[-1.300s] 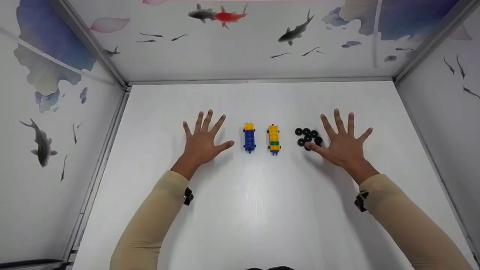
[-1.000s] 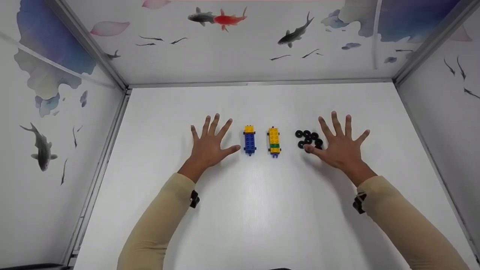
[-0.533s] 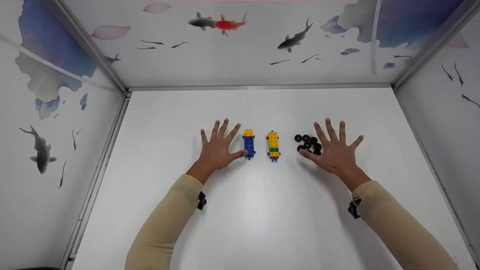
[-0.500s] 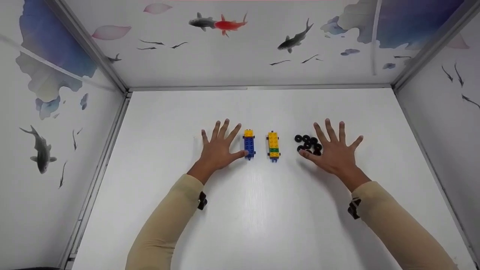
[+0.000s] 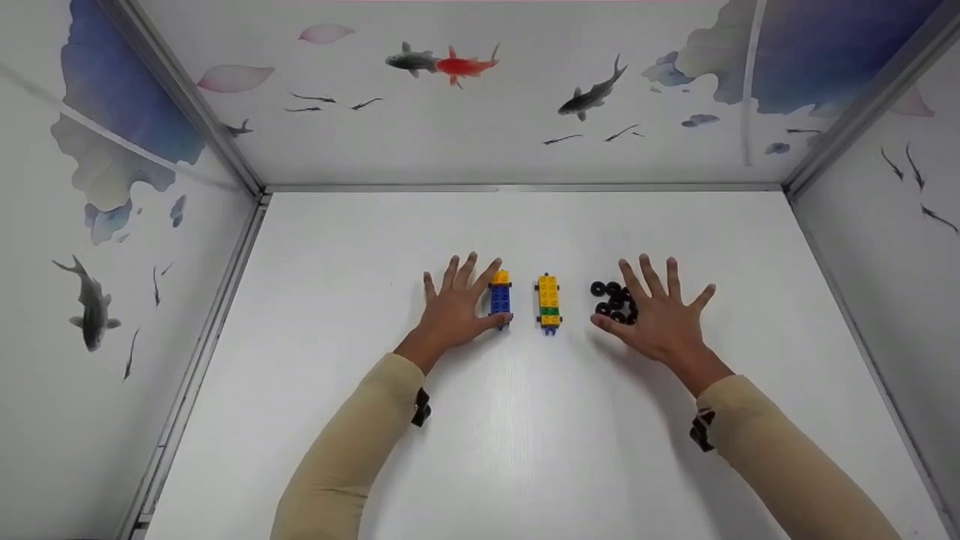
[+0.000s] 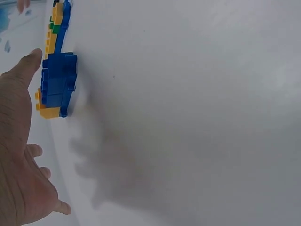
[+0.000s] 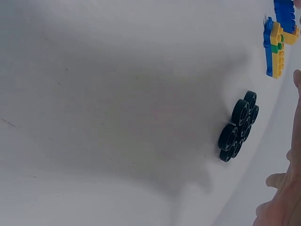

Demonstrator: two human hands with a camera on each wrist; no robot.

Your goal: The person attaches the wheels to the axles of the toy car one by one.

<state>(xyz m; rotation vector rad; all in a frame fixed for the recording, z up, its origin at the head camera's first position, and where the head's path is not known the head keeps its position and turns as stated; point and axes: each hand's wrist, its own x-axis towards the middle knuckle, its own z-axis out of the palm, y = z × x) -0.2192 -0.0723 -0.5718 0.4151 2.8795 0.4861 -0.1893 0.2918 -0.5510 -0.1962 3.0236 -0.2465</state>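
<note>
My left hand [image 5: 456, 313], fingers spread, hovers at the left side of a blue and yellow toy block car base [image 5: 500, 300]; thumb and forefinger overlap its ends in the head view. To its right lies a yellow block car base [image 5: 548, 292] with a green band and blue underside [image 7: 268, 47]. Several black toy wheels [image 5: 598, 288] lie in a cluster farther right. Over their right edge my right hand [image 5: 666, 322] is spread, its thumb and palm covering some of them. In the left wrist view the blue base [image 6: 57, 77] sits beyond the thumb [image 6: 29, 66].
The white table [image 5: 495, 435] is bounded by a back wall [image 5: 517, 157] and side walls [image 5: 112, 300] printed with fish and leaves. Metal framing [image 5: 202, 352] runs along the table's edges. Both forearms wear beige sleeves [image 5: 352, 435] with a black wrist camera [image 5: 421, 407].
My left hand has moved right, from beside the blue base to overlapping it. My right hand has shifted slightly left over the wheels. The whole head view has tilted up a little.
</note>
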